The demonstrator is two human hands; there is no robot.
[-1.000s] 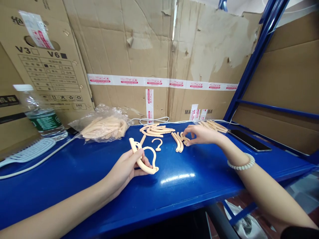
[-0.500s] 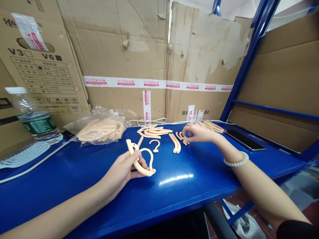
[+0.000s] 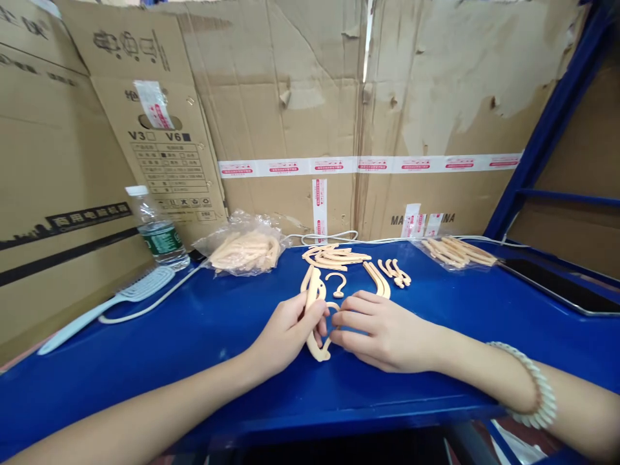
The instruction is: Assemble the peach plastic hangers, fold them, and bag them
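Observation:
My left hand (image 3: 295, 326) is closed around a cream plastic folding hanger (image 3: 317, 349) just above the blue table. The hanger's curved arms show past my thumb, at its top and bottom. My right hand (image 3: 380, 329) meets it from the right, fingers curled and fingertips at the thin curved part; whatever they pinch is hidden. Behind my hands lies a loose hanger hook (image 3: 338, 284). A pair of curved arms (image 3: 380, 281) rests right of it, partly covered by my right hand. Several small curved pieces (image 3: 398, 272) lie further right, and a pile of arms (image 3: 334, 257) is behind.
Bagged hanger parts (image 3: 247, 248) lie at the back left, with another bag (image 3: 455, 252) at the back right. A water bottle (image 3: 159, 236), a pale blue hairbrush (image 3: 145, 284) and a white cable are left. A phone (image 3: 564, 284) lies right. Cardboard (image 3: 290, 116) stands behind.
My right hand has moved from the small pieces to the hanger in my left hand. The hanger is now more upright. The view has turned left.

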